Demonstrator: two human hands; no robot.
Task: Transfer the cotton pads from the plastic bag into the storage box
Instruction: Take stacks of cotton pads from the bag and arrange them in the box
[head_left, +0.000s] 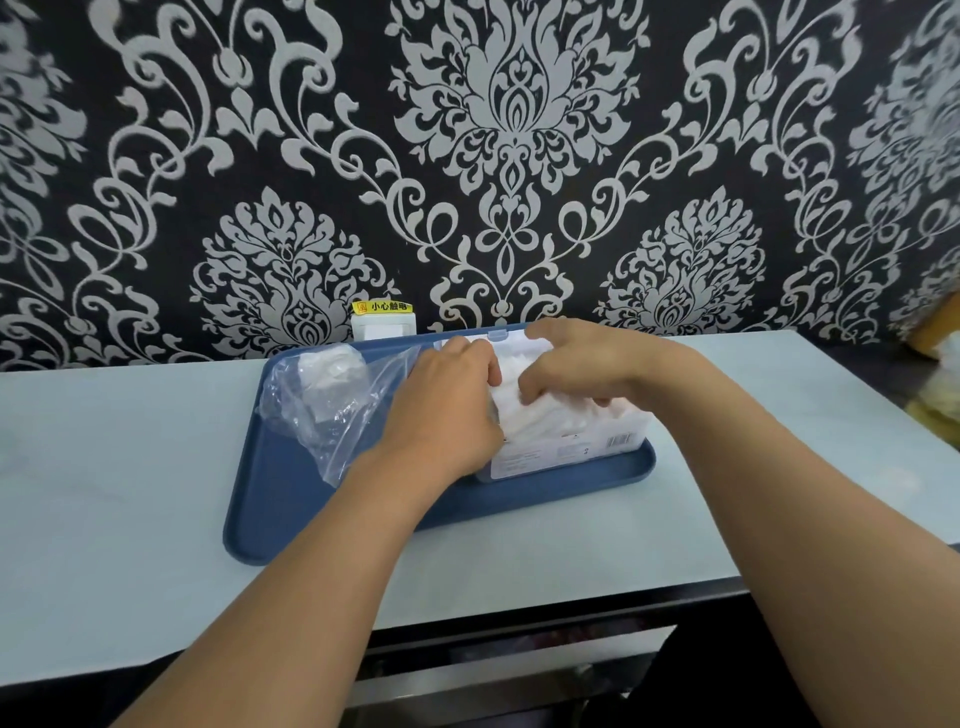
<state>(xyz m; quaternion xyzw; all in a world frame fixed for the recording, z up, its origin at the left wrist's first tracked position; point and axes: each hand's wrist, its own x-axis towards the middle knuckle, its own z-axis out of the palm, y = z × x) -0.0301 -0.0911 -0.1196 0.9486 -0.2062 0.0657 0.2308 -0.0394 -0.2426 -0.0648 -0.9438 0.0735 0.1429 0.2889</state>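
Note:
A clear storage box with a printed label stands on the right half of a blue tray, its lid raised behind it. White cotton pads fill the box. My left hand is at the box's left side with fingers curled onto the pads. My right hand reaches over the top, its curled fingers pressing down on the pads. A crumpled clear plastic bag lies on the tray's left part, with a few white pads showing inside it.
The tray sits on a pale blue tabletop against a patterned dark wall. A white wall socket with a yellow warning sticker is just behind the tray. Yellowish items lie at the far right edge.

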